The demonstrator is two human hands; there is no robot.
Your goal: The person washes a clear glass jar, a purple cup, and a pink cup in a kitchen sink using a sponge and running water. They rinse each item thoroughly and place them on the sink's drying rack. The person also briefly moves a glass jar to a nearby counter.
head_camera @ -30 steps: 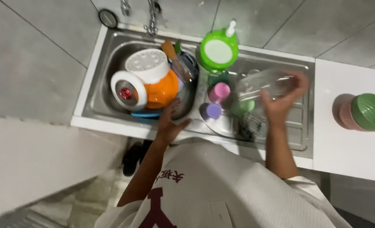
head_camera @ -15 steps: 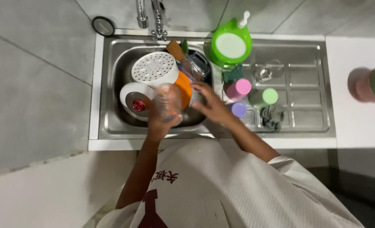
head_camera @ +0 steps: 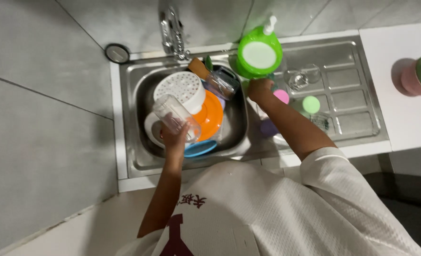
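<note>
Left hand (head_camera: 173, 137) has its grip clamped on a clear glass jar (head_camera: 175, 116), held tilted over the sink basin (head_camera: 139, 95), just above the dishes piled there. Under and beside the jar: a white perforated strainer lid (head_camera: 181, 87), an orange plate (head_camera: 210, 116), a blue dish rim (head_camera: 198, 149) at the near edge. A clear container (head_camera: 222, 81) and a brown-handled utensil (head_camera: 198, 67) lie at the back of the basin, near the faucet (head_camera: 172, 28).

Right hand (head_camera: 260, 90) reaches to the base of the green soap dispenser (head_camera: 259, 52), fingers curled and touching it or whatever sits just below; cannot tell whether the grip is clamped on anything. Beside that hand on the steel drainboard (head_camera: 352, 99): a pink cup (head_camera: 281, 96), a light green cup (head_camera: 311, 104), a purple cup (head_camera: 268, 128) partly hidden by the forearm, and a clear drinking glass (head_camera: 303, 78) lying on its side.

On the white surface (head_camera: 400, 123) to the right, stacked pink and green bowls (head_camera: 419, 73). A round drain plug (head_camera: 117, 53) sits left of the faucet.
</note>
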